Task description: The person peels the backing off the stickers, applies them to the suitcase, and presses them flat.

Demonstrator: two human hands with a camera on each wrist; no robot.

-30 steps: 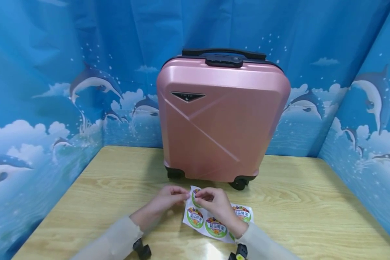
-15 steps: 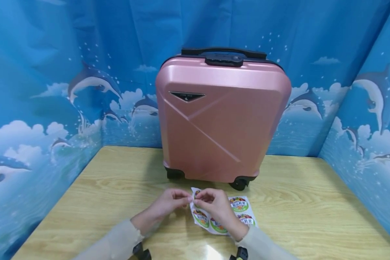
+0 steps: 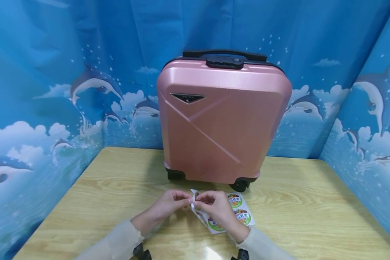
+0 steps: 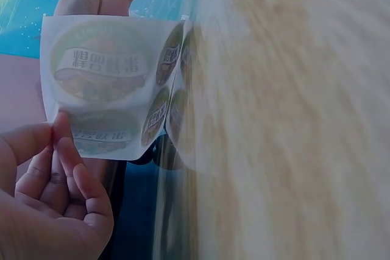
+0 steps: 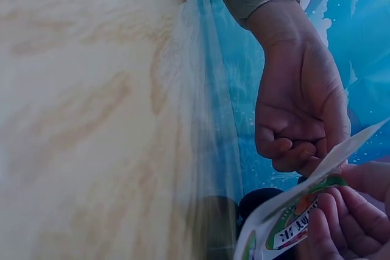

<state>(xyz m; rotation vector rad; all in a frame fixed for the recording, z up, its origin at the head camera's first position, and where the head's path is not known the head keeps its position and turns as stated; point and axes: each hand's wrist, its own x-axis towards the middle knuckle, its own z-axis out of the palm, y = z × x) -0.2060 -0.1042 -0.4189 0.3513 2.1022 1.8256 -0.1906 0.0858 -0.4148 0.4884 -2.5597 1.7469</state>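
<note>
A white sheet of round fruit-picture stickers [image 3: 242, 213] is between both hands, low in the head view before a pink suitcase [image 3: 224, 126]. My left hand [image 3: 169, 205] pinches its left edge between thumb and forefinger. Close beside it, my right hand [image 3: 218, 209] pinches the sheet near a sticker with thumb and forefinger. The left part of the sheet is bent up, and its pale back [image 4: 100, 98] faces the left wrist view, prints showing through. In the right wrist view a green-rimmed sticker [image 5: 297, 226] shows on the front, partly covered by the right fingers.
The suitcase stands upright on its black wheels [image 3: 239, 185] on a wooden table [image 3: 312, 209], just beyond the hands. Blue curtains [image 3: 126, 54] with dolphins and clouds hang behind and on both sides.
The sheet's left part has bent up from nearly facing the head camera to nearly edge-on. Stickers at its right have come into view beside the right hand. Both hands have barely moved.
</note>
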